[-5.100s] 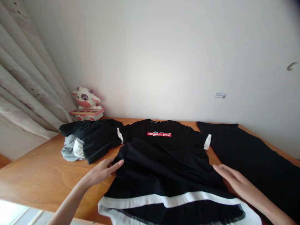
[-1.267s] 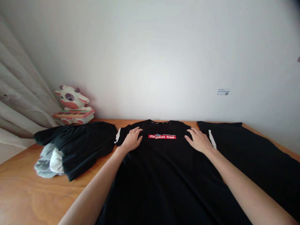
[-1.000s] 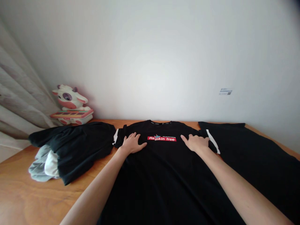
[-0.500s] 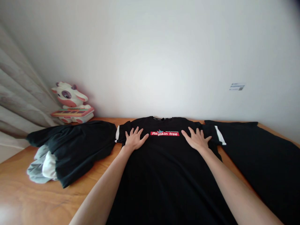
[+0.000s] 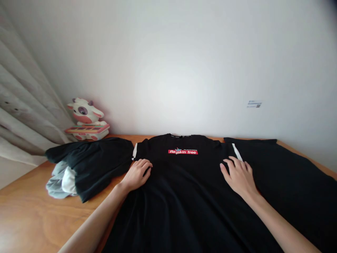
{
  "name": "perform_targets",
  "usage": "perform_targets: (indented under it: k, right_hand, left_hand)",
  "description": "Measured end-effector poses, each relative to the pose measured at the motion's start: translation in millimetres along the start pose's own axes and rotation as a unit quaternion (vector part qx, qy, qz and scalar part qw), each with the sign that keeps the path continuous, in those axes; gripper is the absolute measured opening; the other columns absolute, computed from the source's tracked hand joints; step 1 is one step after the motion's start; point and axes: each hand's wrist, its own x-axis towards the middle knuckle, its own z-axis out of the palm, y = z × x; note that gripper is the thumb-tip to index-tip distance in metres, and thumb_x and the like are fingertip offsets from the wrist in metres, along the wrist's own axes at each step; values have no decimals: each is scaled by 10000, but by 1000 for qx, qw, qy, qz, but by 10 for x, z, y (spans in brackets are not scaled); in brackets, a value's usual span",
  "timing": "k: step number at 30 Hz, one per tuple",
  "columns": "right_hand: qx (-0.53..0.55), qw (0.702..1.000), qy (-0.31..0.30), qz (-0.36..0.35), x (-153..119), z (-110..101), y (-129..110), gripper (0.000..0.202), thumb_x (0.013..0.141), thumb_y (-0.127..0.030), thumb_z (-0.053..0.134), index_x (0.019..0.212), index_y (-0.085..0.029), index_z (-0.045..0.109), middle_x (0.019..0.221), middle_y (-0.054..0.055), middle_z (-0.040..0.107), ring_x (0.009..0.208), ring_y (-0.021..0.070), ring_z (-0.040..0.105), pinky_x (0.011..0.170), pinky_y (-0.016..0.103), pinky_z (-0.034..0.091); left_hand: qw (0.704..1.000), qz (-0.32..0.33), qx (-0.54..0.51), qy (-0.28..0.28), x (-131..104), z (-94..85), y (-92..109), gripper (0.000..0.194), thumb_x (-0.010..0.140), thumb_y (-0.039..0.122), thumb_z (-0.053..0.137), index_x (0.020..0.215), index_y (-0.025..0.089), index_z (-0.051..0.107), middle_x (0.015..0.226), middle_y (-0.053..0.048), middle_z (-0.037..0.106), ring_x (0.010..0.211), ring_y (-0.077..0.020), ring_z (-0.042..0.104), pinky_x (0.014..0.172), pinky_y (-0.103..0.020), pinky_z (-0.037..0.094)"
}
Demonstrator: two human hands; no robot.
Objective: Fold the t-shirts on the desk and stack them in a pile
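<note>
A black T-shirt (image 5: 181, 182) lies spread on the wooden table, its collar toward the wall and a red "Remain free" print on the chest. White bands edge both of its sleeves. My left hand (image 5: 137, 174) rests at the shirt's left side just below the sleeve, fingers bent and a little apart, holding nothing. On the other side, my right hand (image 5: 239, 175) is at the shirt's right edge below the sleeve, fingers spread and curved, also with nothing in it. Soft folds run down the lower part of the shirt.
Dark clothing (image 5: 97, 165) with grey and white cloth (image 5: 61, 179) lies at the left on the wooden table (image 5: 34, 211). Another black garment (image 5: 289, 182) is at the right. A cow toy with a keyboard (image 5: 88, 121) stands at the back left, beside a curtain (image 5: 21, 95).
Both hands have moved off the chest, outward and toward me, to the shirt's sides, with the fingers more bent. Folds now show in the lower shirt. The camera view has shifted slightly.
</note>
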Motion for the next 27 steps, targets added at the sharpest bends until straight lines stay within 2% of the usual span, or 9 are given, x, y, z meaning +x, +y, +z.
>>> perform_targets:
  k: [3,5,7,11,15,17,20,23,27]
  right_hand:
    - [45,996,-18,-76,-155,-121,68,470,1050,-444,322,1152,-200,710,1218,142,716,1071,307,684,938,470,510]
    - [56,992,-30,-108,-239,-196,89,491,1046,-457,324,1199,-181,700,1224,155,718,1086,321,687,934,485,521]
    - [56,989,-21,-132,-302,-302,66,505,1040,-456,335,1218,-152,697,1264,178,704,1139,345,670,982,533,499]
    - [116,977,-37,-178,-438,-615,-140,448,1034,-483,411,1246,-206,691,1320,128,692,1204,306,651,1029,493,499]
    - [154,976,-59,-145,-680,-820,-291,472,1018,-552,440,1273,-233,676,1295,111,709,1186,302,673,992,469,549]
    - [155,979,-58,-117,-819,-824,-239,490,1014,-570,430,1249,-221,681,1266,120,717,1153,310,690,969,478,566]
    - [153,982,-60,-93,-1007,-748,-55,499,1007,-589,431,1231,-223,684,1267,121,719,1155,317,694,964,487,575]
    - [147,981,-66,-104,-1141,-669,102,507,1007,-588,436,1292,-235,662,1339,111,695,1208,325,673,981,511,570]
    - [142,981,-62,-117,-1186,-708,123,494,1025,-556,422,1338,-237,631,1390,109,666,1232,302,661,992,488,562]
  left_hand:
    - [999,-26,8,-34,-187,-248,95,185,1002,281,428,990,212,599,946,-53,670,868,-219,654,802,-341,496]
    - [996,-49,-4,-74,-322,-394,220,184,997,365,472,958,219,576,876,-28,656,780,-206,645,717,-316,468]
    - [991,-62,-22,-112,-452,-502,354,264,977,482,523,931,226,566,863,-16,655,752,-202,639,683,-307,442]
    - [982,-67,-59,-164,-661,-593,518,361,982,570,498,882,231,573,914,-34,662,846,-224,651,741,-315,441]
    - [969,-175,-70,-161,-831,-628,547,352,977,564,492,931,223,563,917,-52,679,850,-241,664,753,-327,439]
    - [960,-211,-58,-177,-906,-655,564,384,966,590,489,874,224,559,864,-54,676,809,-251,660,726,-332,423]
    - [960,-187,-62,-198,-975,-693,609,369,987,532,442,800,232,548,844,-48,666,782,-241,642,717,-328,396]
    - [962,-184,-94,-181,-990,-712,611,346,988,475,411,753,235,496,767,-13,617,706,-204,596,680,-309,368]
    - [951,-233,-132,-152,-1024,-749,536,448,969,595,377,701,239,422,652,27,508,630,-179,521,618,-293,329]
